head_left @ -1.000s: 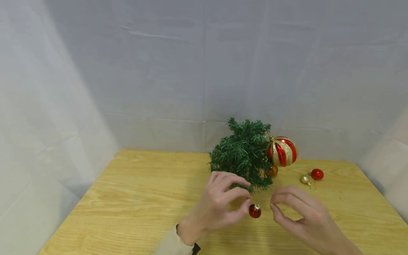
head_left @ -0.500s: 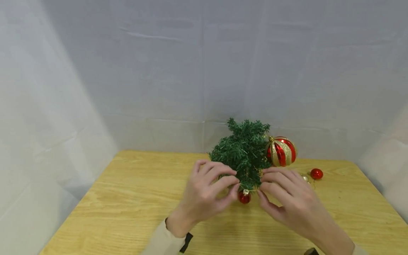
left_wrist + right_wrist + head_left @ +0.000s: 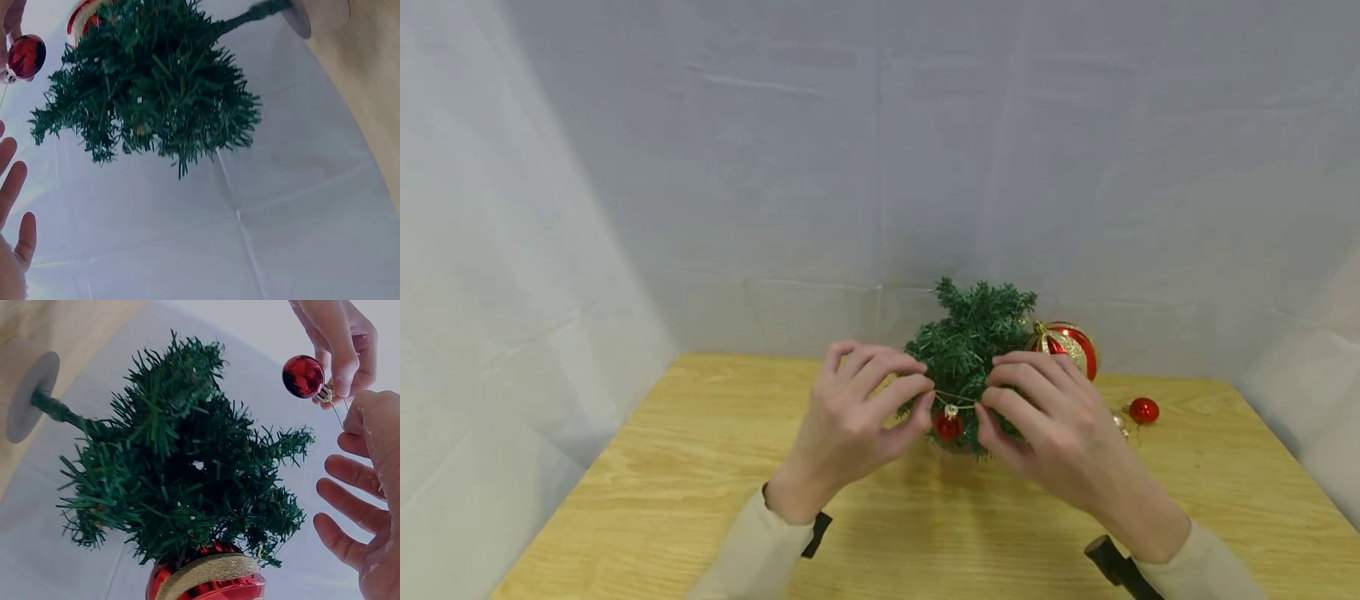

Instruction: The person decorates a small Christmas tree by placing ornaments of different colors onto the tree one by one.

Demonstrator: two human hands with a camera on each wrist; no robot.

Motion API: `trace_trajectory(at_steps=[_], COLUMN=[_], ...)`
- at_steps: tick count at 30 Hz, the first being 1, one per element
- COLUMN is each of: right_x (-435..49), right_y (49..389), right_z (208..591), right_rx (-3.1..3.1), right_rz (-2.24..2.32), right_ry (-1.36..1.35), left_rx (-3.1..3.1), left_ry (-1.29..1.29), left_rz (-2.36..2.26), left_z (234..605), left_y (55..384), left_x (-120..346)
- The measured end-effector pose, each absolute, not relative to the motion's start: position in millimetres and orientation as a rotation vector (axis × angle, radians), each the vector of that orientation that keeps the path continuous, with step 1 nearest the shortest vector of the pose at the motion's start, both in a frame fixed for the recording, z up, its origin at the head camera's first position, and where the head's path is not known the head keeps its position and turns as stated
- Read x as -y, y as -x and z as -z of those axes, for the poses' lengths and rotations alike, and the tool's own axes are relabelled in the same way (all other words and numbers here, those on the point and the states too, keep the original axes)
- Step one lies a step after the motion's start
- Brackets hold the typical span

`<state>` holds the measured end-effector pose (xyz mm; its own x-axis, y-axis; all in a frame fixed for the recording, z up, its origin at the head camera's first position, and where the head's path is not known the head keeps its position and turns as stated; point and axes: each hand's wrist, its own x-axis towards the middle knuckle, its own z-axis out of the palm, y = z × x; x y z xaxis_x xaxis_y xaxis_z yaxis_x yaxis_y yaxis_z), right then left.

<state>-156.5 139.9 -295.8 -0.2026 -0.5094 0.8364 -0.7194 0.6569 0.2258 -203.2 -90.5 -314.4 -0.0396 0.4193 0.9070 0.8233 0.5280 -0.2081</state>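
Note:
A small shiny red bauble (image 3: 948, 426) with a gold cap hangs from a thin string loop between my hands. My left hand (image 3: 865, 408) pinches one end of the loop with thumb and index finger. On the opposite side, my right hand (image 3: 1056, 421) pinches the other end, so the string is stretched sideways. Both hands are in front of a small green artificial Christmas tree (image 3: 973, 333). In the right wrist view, the red bauble (image 3: 304, 377) is beside the tree's tip, apart from the branches. A large red-and-gold striped bauble (image 3: 209, 578) hangs on the tree, partly hidden by my right hand in the head view.
On the wooden table (image 3: 700, 433) at the right lie another red bauble (image 3: 1144, 410) and a small gold bauble (image 3: 1118, 421), partly covered by my hand. The tree has a round base (image 3: 28, 390). White sheeting (image 3: 880, 167) surrounds the table.
Both hands have moved forward and left, carrying the red bauble from in front of the tree to before its branches. The string loop is now spread between them.

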Motion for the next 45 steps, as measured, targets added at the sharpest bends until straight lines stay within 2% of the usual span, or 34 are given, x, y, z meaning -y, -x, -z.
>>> trace_trajectory(at_steps=[17,30,45], right_x=[-134,-126,-125], right_y=[183,199,190], right_z=[281,276,286], right_rx=[1.878,1.942,2.175], right_rz=[-0.238,-0.163,-0.315], right_ry=[-0.915,-0.815,-0.771], left_rx=[1.733,2.02,2.422], left_ry=[0.994,0.906,0.949], left_rz=[0.517,0.59,0.872], left_z=[306,297,301], left_y=[226,236,228], left_x=[90,83,87])
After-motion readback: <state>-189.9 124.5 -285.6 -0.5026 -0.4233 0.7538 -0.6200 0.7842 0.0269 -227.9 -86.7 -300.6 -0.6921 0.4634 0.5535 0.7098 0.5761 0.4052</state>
